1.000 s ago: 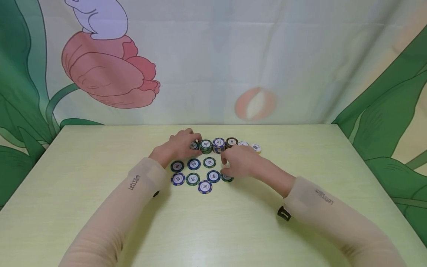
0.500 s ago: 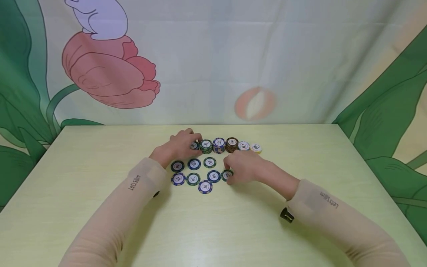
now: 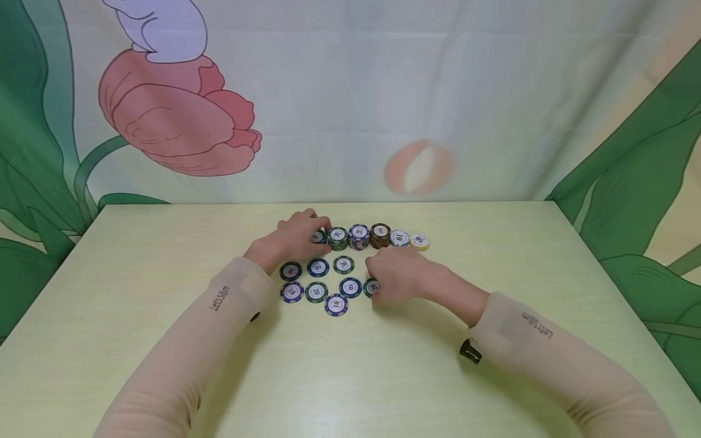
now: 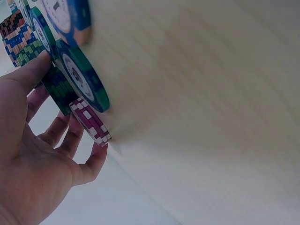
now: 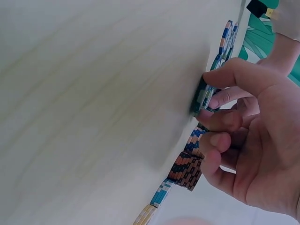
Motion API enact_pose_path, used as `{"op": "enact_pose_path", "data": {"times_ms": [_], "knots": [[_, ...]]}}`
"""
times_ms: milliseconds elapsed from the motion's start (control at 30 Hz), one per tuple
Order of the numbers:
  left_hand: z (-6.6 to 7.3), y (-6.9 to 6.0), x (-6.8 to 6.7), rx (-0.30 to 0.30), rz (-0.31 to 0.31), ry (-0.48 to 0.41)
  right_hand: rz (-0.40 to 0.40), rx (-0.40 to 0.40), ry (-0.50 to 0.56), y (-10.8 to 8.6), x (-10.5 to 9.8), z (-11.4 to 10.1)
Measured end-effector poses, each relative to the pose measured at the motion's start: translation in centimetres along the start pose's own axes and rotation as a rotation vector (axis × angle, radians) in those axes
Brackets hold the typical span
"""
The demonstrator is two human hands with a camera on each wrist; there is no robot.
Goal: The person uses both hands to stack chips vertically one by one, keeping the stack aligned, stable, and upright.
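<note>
My left hand (image 3: 298,236) curls round the left end of a back row of poker chip stacks. In the left wrist view its thumb and fingers hold a dark green chip stack (image 4: 60,91), and its fingertips touch a short maroon-and-white chip stack (image 4: 90,121). Nearer me, my right hand (image 3: 402,274) pinches a green poker chip (image 3: 371,288) between thumb and index finger, its right side covered by the hand. In the right wrist view this green chip stands tilted against the table. Loose blue chips (image 3: 350,288) and green chips (image 3: 316,292) lie flat beside it.
The row continues rightward with a green stack (image 3: 338,239), a blue stack (image 3: 359,236), a brown stack (image 3: 380,236), a light-blue-and-white stack (image 3: 400,238) and a low yellow stack (image 3: 419,242). A printed curtain (image 3: 339,109) hangs behind the pale table (image 3: 328,377).
My right hand has moved slightly toward me, uncovering the brown and white stacks, and has its fingers on the green chip. My left hand has stayed at the row's left end.
</note>
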State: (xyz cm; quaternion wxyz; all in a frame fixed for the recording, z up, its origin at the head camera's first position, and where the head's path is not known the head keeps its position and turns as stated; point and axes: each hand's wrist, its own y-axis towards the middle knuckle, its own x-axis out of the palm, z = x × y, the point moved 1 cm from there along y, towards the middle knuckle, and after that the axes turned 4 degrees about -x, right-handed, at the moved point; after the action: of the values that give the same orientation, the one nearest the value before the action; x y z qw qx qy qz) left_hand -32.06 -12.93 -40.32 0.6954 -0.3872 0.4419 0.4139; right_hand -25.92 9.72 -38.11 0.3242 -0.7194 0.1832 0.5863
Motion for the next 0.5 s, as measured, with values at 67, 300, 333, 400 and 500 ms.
{"op": "enact_pose_path", "data": {"times_ms": [67, 300, 333, 400, 500], "knots": [[0.0, 0.0, 0.0, 0.001, 0.002, 0.000, -0.003, 0.008, 0.008, 0.1, 0.0, 0.1], [0.0, -0.1, 0.0, 0.005, 0.005, 0.005, 0.066, 0.006, 0.053, 0.5, -0.6, 0.4], [0.0, -0.1, -0.1, 0.003, 0.004, 0.005, 0.079, 0.006, 0.051, 0.6, -0.7, 0.4], [0.0, 0.0, 0.0, -0.001, 0.003, 0.002, 0.097, 0.013, 0.052, 1.0, -0.7, 0.5], [0.0, 0.0, 0.0, -0.005, 0.000, -0.001, 0.126, 0.026, 0.038, 1.7, -0.9, 0.5]]}}
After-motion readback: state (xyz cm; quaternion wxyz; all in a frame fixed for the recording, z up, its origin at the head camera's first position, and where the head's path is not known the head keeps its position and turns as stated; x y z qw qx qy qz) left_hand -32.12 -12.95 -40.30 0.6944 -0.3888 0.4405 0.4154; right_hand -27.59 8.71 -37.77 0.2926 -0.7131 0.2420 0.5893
